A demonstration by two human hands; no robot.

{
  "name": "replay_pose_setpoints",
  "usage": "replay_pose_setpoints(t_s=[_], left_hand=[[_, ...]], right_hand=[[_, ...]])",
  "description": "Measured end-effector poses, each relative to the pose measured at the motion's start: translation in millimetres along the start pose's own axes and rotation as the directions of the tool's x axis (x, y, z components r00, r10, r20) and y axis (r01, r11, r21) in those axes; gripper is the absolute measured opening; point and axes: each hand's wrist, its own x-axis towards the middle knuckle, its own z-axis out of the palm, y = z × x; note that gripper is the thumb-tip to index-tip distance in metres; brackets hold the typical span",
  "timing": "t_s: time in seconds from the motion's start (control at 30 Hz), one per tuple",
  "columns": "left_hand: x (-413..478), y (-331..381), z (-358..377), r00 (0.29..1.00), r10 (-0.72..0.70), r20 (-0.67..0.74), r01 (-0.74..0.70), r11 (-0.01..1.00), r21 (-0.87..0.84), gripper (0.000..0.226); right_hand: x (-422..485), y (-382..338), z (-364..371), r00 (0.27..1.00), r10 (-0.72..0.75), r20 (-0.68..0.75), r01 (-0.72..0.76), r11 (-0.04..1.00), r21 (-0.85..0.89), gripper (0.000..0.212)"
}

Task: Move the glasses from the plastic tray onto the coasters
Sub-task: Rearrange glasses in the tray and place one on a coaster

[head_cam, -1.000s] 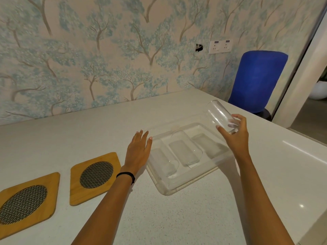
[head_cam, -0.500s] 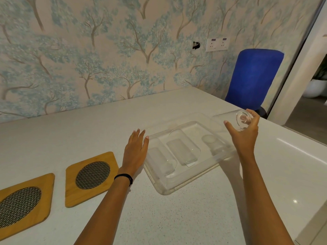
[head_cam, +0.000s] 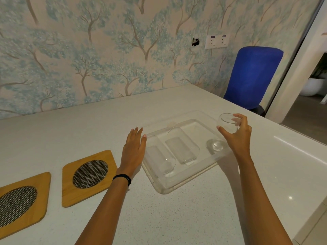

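Observation:
A clear plastic tray lies on the white counter. Two clear glasses lie on their sides in it, one at the left and one in the middle. My right hand grips a third glass upright above the tray's right end. My left hand rests flat against the tray's left edge, fingers spread, holding nothing. Two wooden coasters with dark mesh centres sit to the left, a nearer one and one at the frame edge. Both coasters are bare.
A blue chair back stands past the counter's far right corner. The wallpapered wall runs along the back. The counter edge drops off at the right, beside a doorway.
My right hand turned the glass from tilted on its side to upright and lowered it a little over the tray's right end. My left hand stayed at the tray's edge.

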Motion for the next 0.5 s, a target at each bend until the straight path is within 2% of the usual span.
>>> replay_pose_setpoints(t_s=[0.5], left_hand=[[-0.7, -1.3, 1.1, 1.0, 0.0, -0.007, 0.0, 1.0, -0.02, 0.047]], right_hand=[[-3.5, 0.2, 3.4, 0.999, 0.038, 0.011, -0.038, 0.999, -0.03, 0.063]])
